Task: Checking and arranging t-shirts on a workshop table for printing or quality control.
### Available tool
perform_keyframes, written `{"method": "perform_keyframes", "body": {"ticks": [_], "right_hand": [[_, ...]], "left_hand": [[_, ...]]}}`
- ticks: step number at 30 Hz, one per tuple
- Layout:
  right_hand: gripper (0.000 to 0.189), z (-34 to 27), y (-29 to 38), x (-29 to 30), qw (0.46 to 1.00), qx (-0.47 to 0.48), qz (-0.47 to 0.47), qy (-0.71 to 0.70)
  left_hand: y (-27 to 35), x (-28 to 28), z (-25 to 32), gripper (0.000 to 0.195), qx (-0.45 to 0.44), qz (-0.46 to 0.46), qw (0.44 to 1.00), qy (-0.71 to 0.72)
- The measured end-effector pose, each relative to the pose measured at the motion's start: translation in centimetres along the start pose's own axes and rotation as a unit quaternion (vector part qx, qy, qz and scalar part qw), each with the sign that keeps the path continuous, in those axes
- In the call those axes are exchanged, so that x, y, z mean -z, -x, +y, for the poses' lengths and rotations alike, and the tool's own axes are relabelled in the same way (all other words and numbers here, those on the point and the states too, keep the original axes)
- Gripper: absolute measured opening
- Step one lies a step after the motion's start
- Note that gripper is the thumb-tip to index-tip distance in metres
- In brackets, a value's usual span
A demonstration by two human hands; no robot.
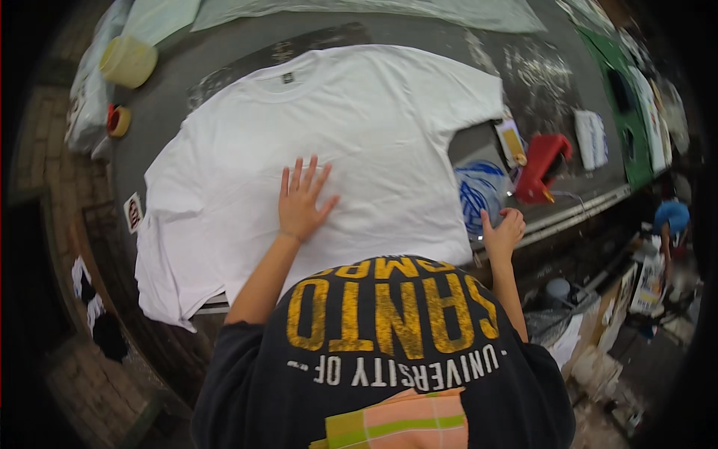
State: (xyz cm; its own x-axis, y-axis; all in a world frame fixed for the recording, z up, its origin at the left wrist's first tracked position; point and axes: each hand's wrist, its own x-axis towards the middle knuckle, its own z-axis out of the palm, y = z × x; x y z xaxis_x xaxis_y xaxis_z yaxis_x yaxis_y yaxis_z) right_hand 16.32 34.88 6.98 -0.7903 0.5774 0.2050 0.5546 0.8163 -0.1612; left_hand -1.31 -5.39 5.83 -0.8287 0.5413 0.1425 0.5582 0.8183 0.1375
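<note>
A white T-shirt (370,140) lies spread on the dark table, its collar at the far side and its hem close to my body. My left hand (304,202) rests palm down on the front of it, fingers spread. Past the shirt's right side, my right hand (504,230) is at the table's near edge, thumb apart from its bent fingers and nothing visible in it. Beside that hand is a clear plastic bag (479,188) with blue print, partly against the shirt's edge. A red tool, perhaps a tape dispenser (538,171), stands just beyond.
At the left are a yellowish plastic tub (129,62), a tape roll (119,122) and a sticker (133,213). Rightward lie a white packet (591,140) and a green sheet (620,106) with cutouts. Clear plastic sheeting (370,8) covers the far edge. Clutter fills the floor at right.
</note>
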Motion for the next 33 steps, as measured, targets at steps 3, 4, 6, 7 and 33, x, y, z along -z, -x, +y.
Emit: {"method": "perform_keyframes", "body": {"ticks": [3,4,6,7,33], "right_hand": [[0.055,1.8,-0.1,-0.4,0.997,-0.001,-0.040,0.071],[0.058,1.6,0.0,-0.5,0.994,-0.005,-0.065,0.084],[0.064,0.8,0.2,-1.1,0.990,-0.019,-0.118,0.075],[0.059,0.5,0.5,-1.6,0.990,-0.028,-0.124,0.065],[0.031,-24.7,-14.0,-5.9,0.735,0.223,-0.423,-0.481]], "left_hand": [[2.4,-1.3,3.5,0.069,0.047,-0.050,0.998,0.014],[2.4,-1.9,3.6,0.069,0.040,-0.053,0.998,0.021],[2.1,-3.1,3.2,0.070,0.051,-0.048,0.998,0.005],[2.1,-3.3,3.0,0.070,0.051,-0.050,0.997,0.008],[-5.8,-4.8,1.1,0.025,0.256,0.099,0.905,0.325]]}}
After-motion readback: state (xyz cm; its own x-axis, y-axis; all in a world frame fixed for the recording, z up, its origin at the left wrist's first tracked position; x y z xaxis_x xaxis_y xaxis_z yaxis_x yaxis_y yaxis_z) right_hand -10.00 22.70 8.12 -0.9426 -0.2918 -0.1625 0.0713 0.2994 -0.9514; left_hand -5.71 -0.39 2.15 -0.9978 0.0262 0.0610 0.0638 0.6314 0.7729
